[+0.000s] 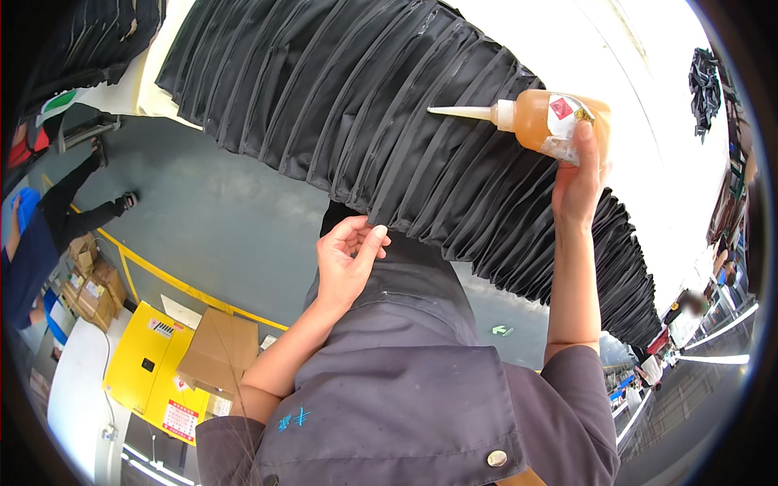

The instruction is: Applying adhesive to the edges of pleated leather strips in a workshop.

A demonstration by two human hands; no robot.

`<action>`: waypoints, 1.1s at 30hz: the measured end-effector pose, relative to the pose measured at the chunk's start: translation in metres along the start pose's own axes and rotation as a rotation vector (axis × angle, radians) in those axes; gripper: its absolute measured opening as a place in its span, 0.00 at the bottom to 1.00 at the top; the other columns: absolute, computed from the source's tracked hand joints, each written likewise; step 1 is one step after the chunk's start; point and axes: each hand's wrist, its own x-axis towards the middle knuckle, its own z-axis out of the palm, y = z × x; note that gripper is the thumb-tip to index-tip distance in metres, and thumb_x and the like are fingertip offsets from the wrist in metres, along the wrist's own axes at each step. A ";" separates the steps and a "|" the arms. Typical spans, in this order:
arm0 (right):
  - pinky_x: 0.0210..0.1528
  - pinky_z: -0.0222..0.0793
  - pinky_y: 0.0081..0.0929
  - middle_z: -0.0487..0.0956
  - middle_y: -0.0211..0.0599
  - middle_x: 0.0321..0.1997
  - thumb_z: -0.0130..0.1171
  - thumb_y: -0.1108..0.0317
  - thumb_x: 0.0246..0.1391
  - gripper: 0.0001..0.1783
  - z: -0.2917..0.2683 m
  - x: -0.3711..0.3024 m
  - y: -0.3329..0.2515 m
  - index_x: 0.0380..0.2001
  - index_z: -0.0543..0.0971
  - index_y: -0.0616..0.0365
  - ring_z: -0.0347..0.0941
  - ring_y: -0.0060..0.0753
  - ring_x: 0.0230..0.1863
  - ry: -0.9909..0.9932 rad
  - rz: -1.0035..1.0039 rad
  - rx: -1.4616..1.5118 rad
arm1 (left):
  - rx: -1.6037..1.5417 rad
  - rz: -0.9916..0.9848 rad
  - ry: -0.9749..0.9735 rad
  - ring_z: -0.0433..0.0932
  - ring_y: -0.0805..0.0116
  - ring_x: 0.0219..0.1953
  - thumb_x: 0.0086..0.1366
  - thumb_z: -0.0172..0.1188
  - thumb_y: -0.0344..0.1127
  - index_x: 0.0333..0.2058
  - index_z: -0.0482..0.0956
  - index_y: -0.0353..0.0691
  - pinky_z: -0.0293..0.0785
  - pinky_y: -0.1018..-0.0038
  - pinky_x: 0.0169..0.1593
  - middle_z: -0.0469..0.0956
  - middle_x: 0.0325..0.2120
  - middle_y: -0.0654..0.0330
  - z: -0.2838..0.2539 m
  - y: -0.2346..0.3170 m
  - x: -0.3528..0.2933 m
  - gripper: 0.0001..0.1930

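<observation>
A long row of overlapping black fabric pieces (324, 105) lies in front of me, its near edge hanging at the table's side. My left hand (348, 259) is closed at that near edge, thumb and fingertips pinching the end of one piece. In my right hand (579, 182) is a squeeze bottle (531, 121) of amber liquid with a torn label. The bottle is tilted on its side above the row, its long pale nozzle pointing left over the folds. Whether the nozzle tip touches the fabric I cannot tell.
The white table (648, 162) stretches beyond the row, with a crumpled black bundle (703, 89) on it. More black pieces (97, 40) lie at the far left. Left of me stand a yellow cabinet (146, 356), cardboard boxes (93, 296) and a person (40, 235).
</observation>
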 end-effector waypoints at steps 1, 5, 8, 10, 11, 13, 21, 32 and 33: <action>0.48 0.60 0.24 0.73 0.38 0.40 0.58 0.63 0.48 0.22 -0.001 -0.002 0.001 0.43 0.70 0.67 0.68 0.26 0.43 -0.002 0.004 0.002 | 0.002 -0.002 0.004 0.72 0.79 0.21 0.59 0.55 0.30 0.33 0.74 0.34 0.64 0.85 0.23 0.76 0.22 0.61 0.000 0.000 0.000 0.06; 0.50 0.61 0.26 0.72 0.37 0.43 0.53 0.61 0.52 0.22 -0.004 -0.011 0.006 0.46 0.68 0.65 0.68 0.27 0.46 -0.088 0.028 -0.062 | -0.017 0.002 0.007 0.72 0.79 0.21 0.59 0.55 0.29 0.33 0.74 0.34 0.64 0.85 0.23 0.76 0.22 0.61 0.000 -0.001 0.000 0.05; 0.49 0.60 0.24 0.72 0.37 0.41 0.56 0.62 0.49 0.22 -0.002 -0.019 0.005 0.44 0.68 0.65 0.68 0.26 0.44 -0.101 0.067 -0.041 | -0.018 0.006 0.009 0.72 0.79 0.20 0.59 0.55 0.29 0.33 0.74 0.34 0.64 0.85 0.23 0.76 0.22 0.61 0.000 -0.002 0.000 0.05; 0.47 0.60 0.23 0.72 0.37 0.40 0.59 0.62 0.47 0.22 -0.002 -0.022 0.006 0.43 0.69 0.66 0.67 0.24 0.42 -0.101 0.093 -0.015 | -0.019 0.008 0.011 0.72 0.79 0.20 0.59 0.55 0.30 0.32 0.74 0.34 0.64 0.85 0.23 0.76 0.22 0.61 0.000 -0.002 0.000 0.05; 0.48 0.60 0.24 0.72 0.37 0.41 0.57 0.62 0.49 0.22 -0.004 -0.025 0.008 0.44 0.68 0.66 0.68 0.25 0.43 -0.125 0.079 -0.044 | -0.015 0.007 0.009 0.72 0.79 0.21 0.59 0.55 0.30 0.32 0.74 0.34 0.64 0.85 0.23 0.76 0.22 0.60 0.000 -0.002 0.000 0.05; 0.49 0.61 0.25 0.73 0.37 0.41 0.54 0.62 0.50 0.22 -0.004 -0.031 0.010 0.45 0.68 0.66 0.68 0.26 0.44 -0.152 0.069 -0.070 | -0.010 0.004 0.013 0.72 0.79 0.21 0.59 0.55 0.30 0.32 0.74 0.34 0.64 0.85 0.23 0.76 0.22 0.60 -0.001 -0.003 0.000 0.05; 0.43 0.59 0.17 0.70 0.30 0.35 0.62 0.61 0.42 0.23 0.005 -0.059 0.008 0.39 0.68 0.63 0.65 0.19 0.38 -0.254 0.171 -0.060 | -0.037 -0.015 0.011 0.73 0.78 0.22 0.57 0.56 0.27 0.29 0.72 0.31 0.71 0.82 0.27 0.76 0.22 0.59 0.000 0.000 0.000 0.05; 0.41 0.75 0.30 0.71 0.40 0.47 0.51 0.51 0.52 0.25 -0.032 -0.014 -0.006 0.48 0.67 0.56 0.70 0.36 0.48 -0.062 0.449 0.852 | 0.035 -0.015 -0.074 0.74 0.78 0.22 0.56 0.58 0.30 0.32 0.74 0.30 0.70 0.83 0.28 0.77 0.23 0.60 0.002 -0.004 -0.007 0.08; 0.42 0.75 0.30 0.71 0.40 0.46 0.52 0.52 0.52 0.25 -0.034 -0.005 -0.010 0.48 0.67 0.57 0.70 0.36 0.47 0.021 0.326 0.725 | 0.060 -0.031 -0.067 0.73 0.78 0.22 0.56 0.58 0.30 0.32 0.74 0.31 0.70 0.83 0.27 0.77 0.23 0.60 0.006 -0.003 -0.007 0.08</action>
